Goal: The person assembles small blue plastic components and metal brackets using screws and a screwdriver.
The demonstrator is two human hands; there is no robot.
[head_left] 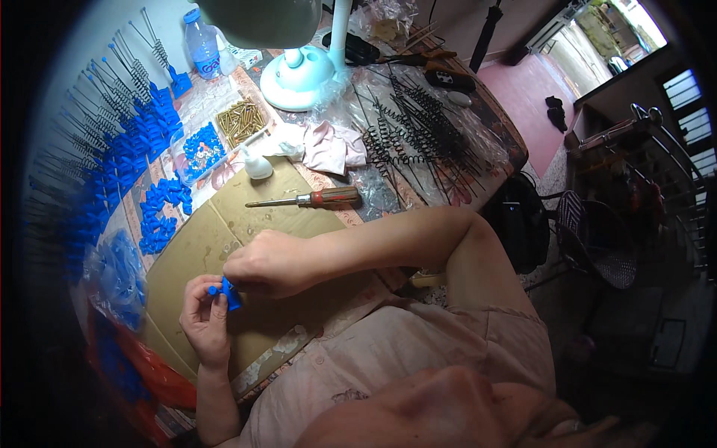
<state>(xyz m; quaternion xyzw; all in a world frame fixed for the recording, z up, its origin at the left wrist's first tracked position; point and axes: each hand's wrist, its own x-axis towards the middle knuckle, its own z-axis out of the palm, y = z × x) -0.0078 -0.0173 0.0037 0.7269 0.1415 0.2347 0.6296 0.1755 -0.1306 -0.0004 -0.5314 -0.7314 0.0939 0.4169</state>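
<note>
Over a brown cardboard sheet [306, 239], my left hand [203, 322] pinches a small blue plastic part [231, 296] between thumb and fingers. Just above it, my right hand [270, 261] is closed, knuckles up, its fingertips against the part's upper end; whatever they grip is hidden beneath the hand. Beyond my right hand, a screwdriver [306, 198] with a brown and black handle lies crosswise on the sheet. Near the sheet's far edge stands a small white squeeze bottle [258, 163].
Black coiled wires [418, 123] lie at the far right. Blue pieces with upright springs [131, 112] crowd the left side, by loose blue parts [160, 216]. A tray holds brass-coloured screws [240, 122] and blue bits [203, 149]. Behind stand a lamp [299, 81] and bottle [200, 45].
</note>
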